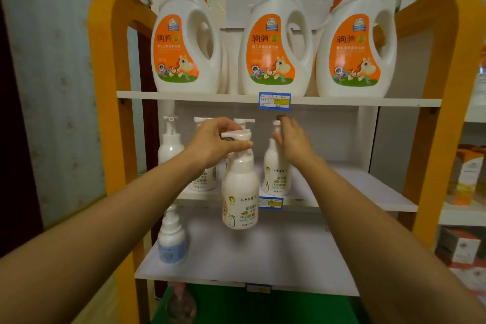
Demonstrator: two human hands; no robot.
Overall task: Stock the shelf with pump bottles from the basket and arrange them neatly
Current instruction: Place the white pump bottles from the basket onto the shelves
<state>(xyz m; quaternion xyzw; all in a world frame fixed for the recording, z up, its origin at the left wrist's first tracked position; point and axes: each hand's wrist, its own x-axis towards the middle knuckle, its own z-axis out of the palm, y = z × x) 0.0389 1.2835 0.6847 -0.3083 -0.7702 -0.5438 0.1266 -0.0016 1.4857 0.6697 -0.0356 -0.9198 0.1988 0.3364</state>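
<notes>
Left hand (215, 144) grasps a white pump bottle (240, 192) at the neck, thumb and fingers curled round it just under the pump head. This bottle hangs upright in the air in front of the middle shelf (355, 187), its base level with the shelf's front edge and touching nothing.

Right hand (292, 139) is at the pump of a second bottle (277, 179) standing on the middle shelf, fingers raised beside the pump head. Motion blur is heavy here, so whether it grasps that bottle or only touches it cannot be told.

Two further pump bottles stand on the same shelf to the left, one (203, 181) partly behind the left wrist, one (171, 142) near the orange frame (113, 87).

Top shelf: three large detergent jugs (276, 42) with orange caps, others behind them, with a blue price tag (274, 101) on the edge below.

Lower shelf (263, 258): one blue-labelled bottle (172, 239) at the left.

Green basket (263, 308) sits below the lower shelf.
</notes>
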